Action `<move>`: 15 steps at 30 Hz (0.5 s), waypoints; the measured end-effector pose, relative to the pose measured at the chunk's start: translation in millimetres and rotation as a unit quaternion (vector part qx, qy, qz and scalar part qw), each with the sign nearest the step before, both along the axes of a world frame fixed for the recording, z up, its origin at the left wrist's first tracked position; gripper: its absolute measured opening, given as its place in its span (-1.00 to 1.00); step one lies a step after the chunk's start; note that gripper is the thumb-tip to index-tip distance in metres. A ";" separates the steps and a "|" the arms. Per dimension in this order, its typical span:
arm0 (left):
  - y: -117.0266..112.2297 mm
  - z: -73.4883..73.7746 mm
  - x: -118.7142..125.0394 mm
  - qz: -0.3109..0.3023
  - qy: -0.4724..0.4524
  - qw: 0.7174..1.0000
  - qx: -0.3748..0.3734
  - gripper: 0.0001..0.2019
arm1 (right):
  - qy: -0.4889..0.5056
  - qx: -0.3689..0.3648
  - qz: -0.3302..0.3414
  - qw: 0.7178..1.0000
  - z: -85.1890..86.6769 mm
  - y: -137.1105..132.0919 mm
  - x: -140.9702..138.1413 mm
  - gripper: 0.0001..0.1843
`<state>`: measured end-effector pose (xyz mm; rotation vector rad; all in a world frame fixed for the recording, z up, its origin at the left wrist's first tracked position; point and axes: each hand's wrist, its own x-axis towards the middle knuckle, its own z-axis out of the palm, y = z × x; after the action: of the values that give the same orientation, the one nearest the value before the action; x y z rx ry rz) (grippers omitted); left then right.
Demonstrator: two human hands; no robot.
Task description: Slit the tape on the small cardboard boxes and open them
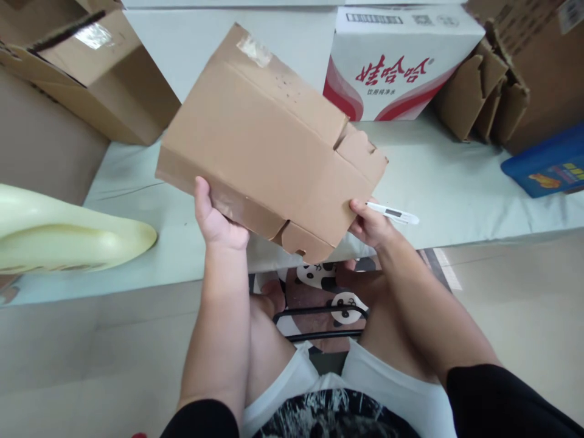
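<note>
A brown cardboard box is held up at a tilt over the table. Clear tape sticks to its upper corner, and its notched end flaps stick out at the right. My left hand grips the lower left edge, thumb on the near side and the other fingers hidden beneath. At the lower right end, my right hand pinches the flap with the thumb on top. A slim white tool with a dark slot or window juts from that same hand; its kind is unclear, and its other end is hidden in the fingers.
Behind stands a white and red carton, with folded cardboard beside it. A blue package lies at the right. An opened brown box and a pale yellow smooth object are at the left. The pale-covered table ends above my knees.
</note>
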<state>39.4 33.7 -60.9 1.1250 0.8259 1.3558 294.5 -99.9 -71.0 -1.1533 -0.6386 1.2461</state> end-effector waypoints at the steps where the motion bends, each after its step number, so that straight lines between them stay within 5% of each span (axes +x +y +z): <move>1: -2.9 3.5 -1.9 -0.004 0.014 1.000 0.014 -0.38 | 0.005 -0.004 0.011 1.000 1.5 -2.8 -5.4 -0.31; 5: -12.5 12.2 -5.6 0.015 0.047 0.998 0.043 -0.14 | 0.016 -0.015 0.021 1.000 5.3 -9.2 -24.7 -0.32; 8: -15.2 13.4 -3.3 0.005 -0.022 1.000 0.008 -0.19 | 0.005 -0.014 -0.031 0.999 8.6 -15.2 -27.6 -0.31; 12: -15.4 21.0 -2.5 0.033 -0.211 0.956 -0.199 -0.45 | -0.042 0.009 -0.187 0.981 28.7 -39.0 2.4 -0.31; 15: -18.5 35.7 -2.8 0.057 -0.298 0.904 -0.300 -0.46 | -0.102 0.038 -0.351 0.930 60.6 -62.0 50.2 -0.36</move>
<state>36.7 15.2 -25.1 0.1581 0.7719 1.3026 344.7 -161.8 -10.4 -1.2987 -0.3620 0.4923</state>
